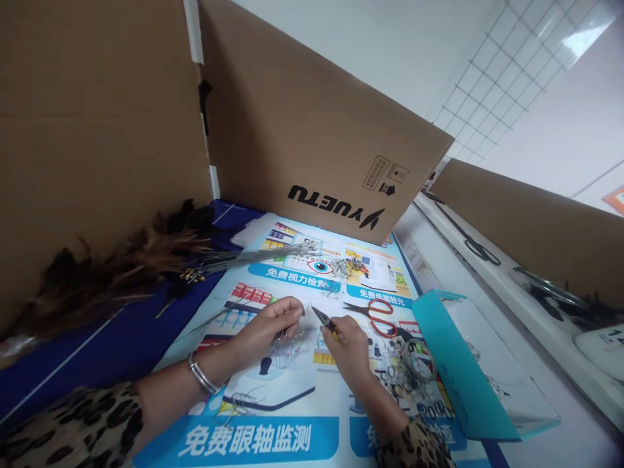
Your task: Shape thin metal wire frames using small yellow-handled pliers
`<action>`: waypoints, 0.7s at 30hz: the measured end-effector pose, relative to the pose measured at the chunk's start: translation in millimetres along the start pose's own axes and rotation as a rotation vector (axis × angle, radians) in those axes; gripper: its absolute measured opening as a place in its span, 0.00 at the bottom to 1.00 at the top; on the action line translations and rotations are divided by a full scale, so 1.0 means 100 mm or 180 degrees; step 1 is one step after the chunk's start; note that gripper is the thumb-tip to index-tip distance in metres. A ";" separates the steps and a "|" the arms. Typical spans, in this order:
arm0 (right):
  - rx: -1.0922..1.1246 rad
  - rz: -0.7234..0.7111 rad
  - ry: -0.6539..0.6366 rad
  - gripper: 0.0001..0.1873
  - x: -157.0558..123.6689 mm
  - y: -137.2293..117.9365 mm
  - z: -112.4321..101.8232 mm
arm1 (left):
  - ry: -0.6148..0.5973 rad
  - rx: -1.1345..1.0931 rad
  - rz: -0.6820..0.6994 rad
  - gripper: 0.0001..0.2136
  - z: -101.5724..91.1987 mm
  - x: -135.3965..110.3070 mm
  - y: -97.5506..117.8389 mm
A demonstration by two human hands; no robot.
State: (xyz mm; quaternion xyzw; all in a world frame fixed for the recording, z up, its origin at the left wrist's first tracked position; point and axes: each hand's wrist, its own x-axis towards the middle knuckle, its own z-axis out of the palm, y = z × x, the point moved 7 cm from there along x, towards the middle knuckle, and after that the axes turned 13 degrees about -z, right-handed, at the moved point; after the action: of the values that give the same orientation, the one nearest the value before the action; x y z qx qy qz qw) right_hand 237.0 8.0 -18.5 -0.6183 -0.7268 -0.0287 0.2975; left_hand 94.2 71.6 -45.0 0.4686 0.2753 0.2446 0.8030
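Note:
My left hand (270,327) is closed in a pinch on a thin piece of wire (306,311) over a printed poster (273,435). My right hand (348,344) grips small pliers (322,318) whose pointed jaws reach toward the wire at the left fingertips. More bent wire pieces (287,348) lie on the poster under and between the hands. A silver bangle sits on my left wrist, and both sleeves have a leopard print.
Red-handled scissors (377,315) lie right of the hands, beside a wire coil (416,361). A teal paper bag (458,370) lies at the right. Brown feathers (117,266) and a bundle of straight wires (253,257) lie at the left. Cardboard panels (312,130) stand behind.

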 end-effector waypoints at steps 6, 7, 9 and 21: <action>0.0064 0.0003 -0.0109 0.05 0.00 -0.01 0.05 | 0.0080 0.0117 -0.0043 0.09 -0.02 0.02 -0.01; 0.0061 0.0008 -0.0117 0.05 0.00 -0.02 0.05 | 0.0125 0.0127 -0.0057 0.10 -0.03 0.02 -0.02; 0.0052 0.0015 -0.0126 0.04 -0.02 -0.03 0.05 | 0.0223 0.0151 -0.0068 0.09 -0.05 0.03 -0.03; 0.1019 0.0028 -0.0380 0.03 0.04 -0.02 -0.03 | -0.0299 -0.0268 -0.0284 0.08 0.02 0.01 -0.03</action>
State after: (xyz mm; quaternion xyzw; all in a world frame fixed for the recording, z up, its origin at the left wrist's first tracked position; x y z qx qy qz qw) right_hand 235.9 9.9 -13.8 -0.5668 -0.7358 0.1255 0.3487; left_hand 96.5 69.8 -47.4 0.4327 0.2474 0.1977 0.8441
